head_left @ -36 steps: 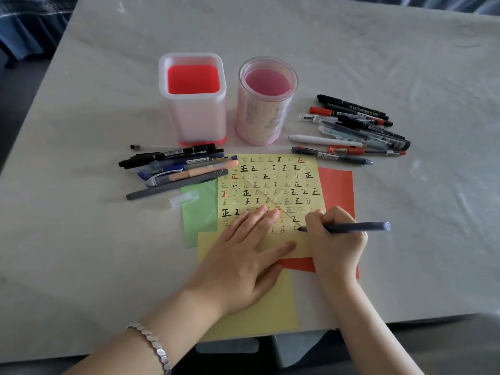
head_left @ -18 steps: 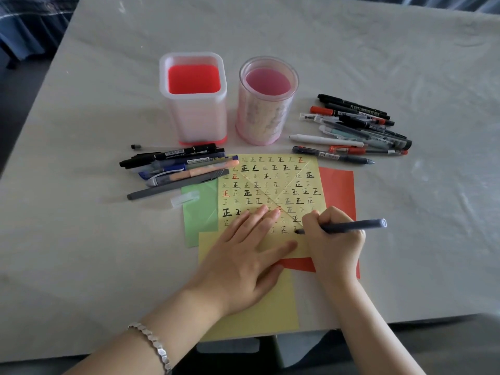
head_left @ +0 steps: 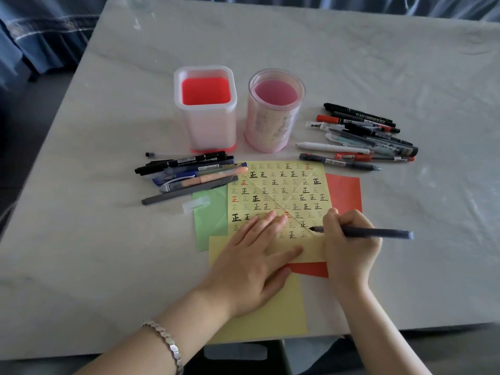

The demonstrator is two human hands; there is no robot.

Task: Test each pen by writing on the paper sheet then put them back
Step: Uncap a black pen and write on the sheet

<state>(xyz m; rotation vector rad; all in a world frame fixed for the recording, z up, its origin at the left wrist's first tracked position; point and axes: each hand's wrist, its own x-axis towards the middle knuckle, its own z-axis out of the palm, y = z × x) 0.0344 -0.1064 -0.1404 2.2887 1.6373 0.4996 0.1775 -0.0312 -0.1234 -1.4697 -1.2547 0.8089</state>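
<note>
1. Right hand (head_left: pixel 349 247) grips a dark pen (head_left: pixel 378 233), its tip on the yellow sheet (head_left: pixel 273 185); left hand (head_left: pixel 251 263) lies flat on that sheet.
2. Beyond both hands, the square holder (head_left: pixel 208 125) shows only a red floor, the round holder (head_left: pixel 270 128) a pink one.

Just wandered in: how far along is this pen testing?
Many marks already fill the yellow sheet. The right hand writes with a dark pen while the left hand flattens it. The square cup and round cup stand empty, so the loose pens await returning.

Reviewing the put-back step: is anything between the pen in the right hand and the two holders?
Nothing visible. The right hand holds the pen at the yellow sheet; only flat paper lies before the square holder and round holder, both open-topped.
</note>
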